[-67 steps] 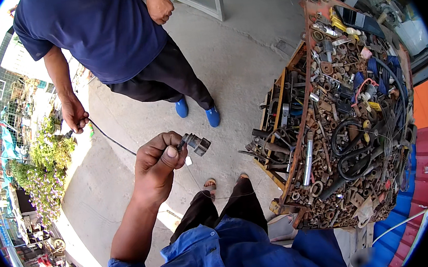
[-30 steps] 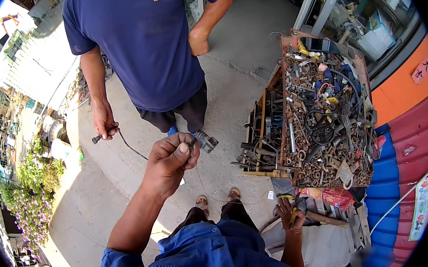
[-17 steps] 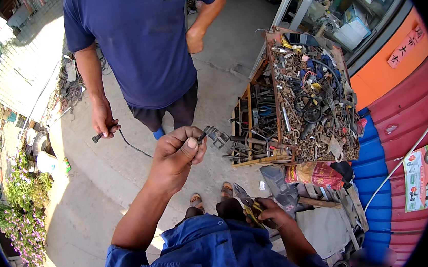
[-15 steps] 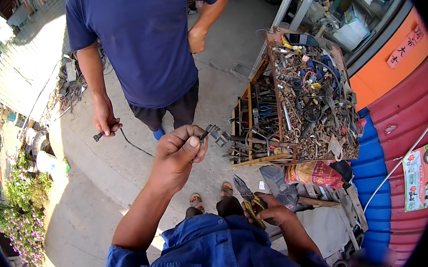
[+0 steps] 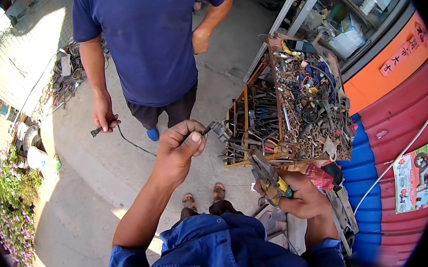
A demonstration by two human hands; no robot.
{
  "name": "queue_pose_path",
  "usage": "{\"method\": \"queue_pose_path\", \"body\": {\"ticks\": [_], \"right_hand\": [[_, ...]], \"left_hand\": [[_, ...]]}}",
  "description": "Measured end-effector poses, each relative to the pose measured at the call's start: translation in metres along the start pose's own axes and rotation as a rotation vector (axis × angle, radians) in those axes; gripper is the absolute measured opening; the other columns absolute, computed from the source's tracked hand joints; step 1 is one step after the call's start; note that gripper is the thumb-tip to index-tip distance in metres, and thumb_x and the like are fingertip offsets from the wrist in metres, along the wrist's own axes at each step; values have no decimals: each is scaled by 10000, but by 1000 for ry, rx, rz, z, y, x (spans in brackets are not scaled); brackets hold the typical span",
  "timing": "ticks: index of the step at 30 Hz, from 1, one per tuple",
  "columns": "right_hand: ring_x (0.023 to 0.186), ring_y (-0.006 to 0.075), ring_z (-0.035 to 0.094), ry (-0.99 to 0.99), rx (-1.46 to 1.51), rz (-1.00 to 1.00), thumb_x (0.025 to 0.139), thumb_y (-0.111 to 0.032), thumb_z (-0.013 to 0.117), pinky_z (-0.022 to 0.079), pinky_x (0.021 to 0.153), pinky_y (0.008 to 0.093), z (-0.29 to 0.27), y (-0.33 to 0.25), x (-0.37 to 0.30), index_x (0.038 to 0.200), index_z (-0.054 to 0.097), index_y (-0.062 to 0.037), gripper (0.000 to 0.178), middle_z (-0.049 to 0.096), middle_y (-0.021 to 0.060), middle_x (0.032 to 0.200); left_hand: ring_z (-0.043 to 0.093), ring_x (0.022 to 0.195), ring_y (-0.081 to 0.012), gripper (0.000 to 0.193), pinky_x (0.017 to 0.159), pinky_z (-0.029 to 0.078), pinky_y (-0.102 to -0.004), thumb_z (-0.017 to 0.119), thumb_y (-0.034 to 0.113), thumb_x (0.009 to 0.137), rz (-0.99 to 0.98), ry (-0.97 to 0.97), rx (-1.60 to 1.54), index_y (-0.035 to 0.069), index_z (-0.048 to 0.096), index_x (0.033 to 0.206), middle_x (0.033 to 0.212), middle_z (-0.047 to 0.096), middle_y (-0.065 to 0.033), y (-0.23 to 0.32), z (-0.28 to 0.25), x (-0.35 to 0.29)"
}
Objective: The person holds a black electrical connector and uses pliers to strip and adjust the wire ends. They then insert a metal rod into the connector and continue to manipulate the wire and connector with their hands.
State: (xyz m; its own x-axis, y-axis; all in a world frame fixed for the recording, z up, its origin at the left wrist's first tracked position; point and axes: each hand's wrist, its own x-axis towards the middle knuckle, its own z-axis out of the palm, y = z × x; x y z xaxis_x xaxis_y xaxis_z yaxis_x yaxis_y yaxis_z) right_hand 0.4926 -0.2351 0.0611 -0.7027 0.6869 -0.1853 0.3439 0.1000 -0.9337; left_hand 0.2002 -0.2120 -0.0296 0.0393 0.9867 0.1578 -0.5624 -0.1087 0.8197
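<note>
My left hand [image 5: 183,147] is raised in front of me, thumb and fingers pinched on the black cable end [image 5: 207,130]. Just past its tip shows a grey metal piece [image 5: 221,133]; whether it is joined to the cable end, I cannot tell. In my right hand [image 5: 301,193] is a pair of pliers [image 5: 275,180] with yellow-and-dark handles, its jaws pointing up and left toward the cart. Facing me, another person in a dark blue shirt holds a black connector [image 5: 96,131] in one hand [image 5: 104,113]. From it a thin black cable [image 5: 133,146] runs toward my left hand.
A rusty cart [image 5: 315,118] at the right is heaped with bolts, nuts and small metal parts. Its open drawer [image 5: 256,116] holds several tools. Wooden boards [image 5: 338,219] lie below. Corrugated red and blue sheeting [image 5: 361,186] borders the right, flowers [image 5: 14,225] the left.
My right hand has lifted the pliers up and to the right, from near my waist to beside the cart. My left hand has stayed nearly still with the cable end.
</note>
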Motion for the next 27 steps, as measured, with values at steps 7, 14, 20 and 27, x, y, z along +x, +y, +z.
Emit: {"method": "queue_pose_path", "body": {"ticks": [7,14,20,27], "right_hand": [[998,229,657,-127,-18,6,739,45,520,483,910,338,6,10,29,1175,633,47,450,683,178,1074],[1007,218,655,-103,-51,-38,764,30,548,483,916,335,13,15,36,1197,633,42,442,685,167,1068],[977,216,648,-99,1,-12,777,39,553,490,898,341,15,13,36,1095,630,42,328,683,155,1045],[874,202,634,-94,12,-14,772,63,524,502,827,332,20,13,36,1001,603,26,245,654,117,924]], "left_hand": [[421,670,-101,294,609,337,-255,684,266,960,-17,-28,11,-19,611,953,804,518,-33,2,10,-4],[431,683,-88,289,621,348,-240,699,245,945,-19,-42,96,-33,622,928,845,520,-38,7,13,-8],[454,693,-80,290,631,360,-230,697,244,946,10,-60,123,-35,629,913,854,531,-39,9,16,-9],[465,695,-77,294,636,365,-225,697,245,945,-34,-65,63,-40,633,915,857,538,-40,13,18,-11]]}}
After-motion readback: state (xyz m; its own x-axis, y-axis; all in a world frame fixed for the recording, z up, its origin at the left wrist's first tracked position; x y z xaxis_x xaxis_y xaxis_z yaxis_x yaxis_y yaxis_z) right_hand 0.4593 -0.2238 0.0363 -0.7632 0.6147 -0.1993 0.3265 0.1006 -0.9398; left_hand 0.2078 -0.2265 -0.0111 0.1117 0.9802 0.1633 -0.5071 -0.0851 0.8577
